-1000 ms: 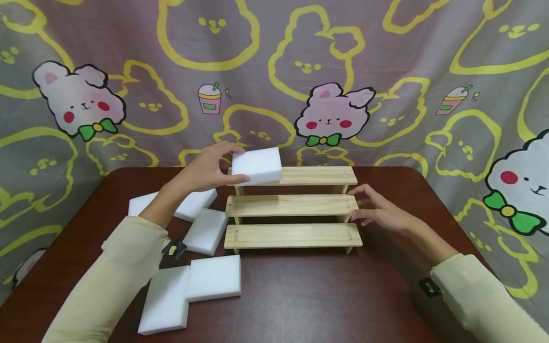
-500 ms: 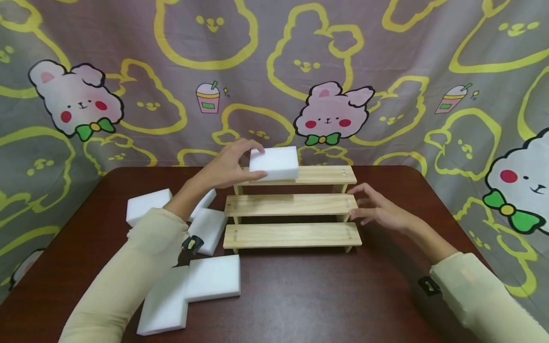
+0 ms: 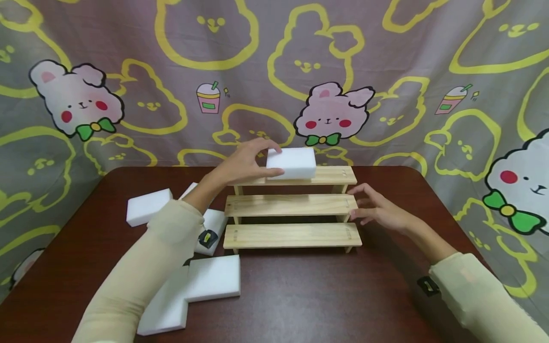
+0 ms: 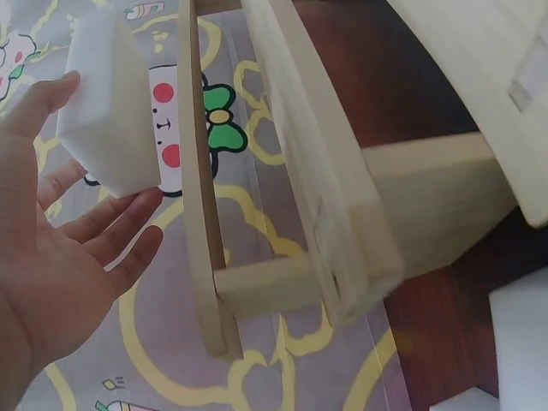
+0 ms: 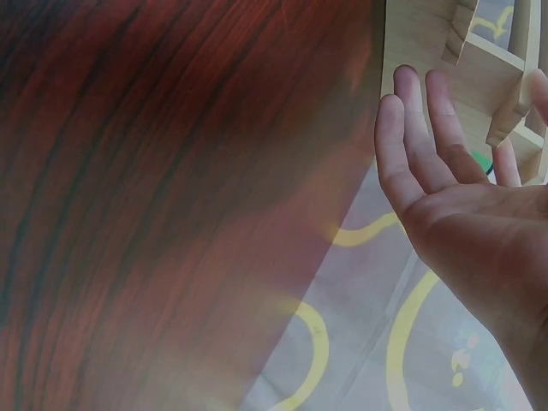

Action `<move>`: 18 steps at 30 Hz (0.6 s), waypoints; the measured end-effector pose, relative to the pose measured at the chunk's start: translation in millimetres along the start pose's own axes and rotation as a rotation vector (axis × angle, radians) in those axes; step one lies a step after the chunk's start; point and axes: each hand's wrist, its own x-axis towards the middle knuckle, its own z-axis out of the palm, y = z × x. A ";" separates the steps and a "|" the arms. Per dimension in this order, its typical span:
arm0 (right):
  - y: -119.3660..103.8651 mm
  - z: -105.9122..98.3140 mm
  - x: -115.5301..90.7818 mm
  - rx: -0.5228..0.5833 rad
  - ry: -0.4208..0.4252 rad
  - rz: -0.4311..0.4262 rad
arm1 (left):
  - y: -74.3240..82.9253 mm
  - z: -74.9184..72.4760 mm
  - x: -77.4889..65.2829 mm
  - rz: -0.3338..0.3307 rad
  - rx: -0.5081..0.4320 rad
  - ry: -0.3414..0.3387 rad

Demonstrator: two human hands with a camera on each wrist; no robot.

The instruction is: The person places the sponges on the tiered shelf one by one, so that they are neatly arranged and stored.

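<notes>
My left hand (image 3: pixel 246 162) grips a white foam block (image 3: pixel 293 164) by its left end, low over the top board (image 3: pixel 334 175) of a three-step wooden display rack (image 3: pixel 296 236). In the left wrist view, the thumb lies on one side of the block (image 4: pixel 103 111) and fingertips bear on its lower end. At the rack's right side, thumb and index finger of my right hand (image 3: pixel 386 212) span the end of the middle board (image 3: pixel 291 205). The right wrist view shows that hand's other fingers (image 5: pixel 419 137) extended beside the wood.
Several more white foam blocks (image 3: pixel 214 278) lie left and front-left of the rack on the dark red-brown table (image 3: pixel 309 300); my left forearm partly covers some. Behind the table hangs a grey curtain (image 3: pixel 257 85) with cartoon bunnies.
My left hand has carried the foam block rightward along the top board, from its left end to about its middle. The right hand has stayed in place.
</notes>
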 end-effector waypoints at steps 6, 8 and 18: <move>-0.1 -0.8 -0.5 0.003 0.006 0.008 | 5.3 8.3 11.0 0.036 0.026 0.000; 0.1 -0.8 -0.7 -0.003 0.004 0.011 | 6.2 11.9 13.8 0.056 0.030 0.005; 0.1 -0.7 0.3 -0.011 0.003 0.011 | 9.2 32.2 31.3 0.047 0.004 0.001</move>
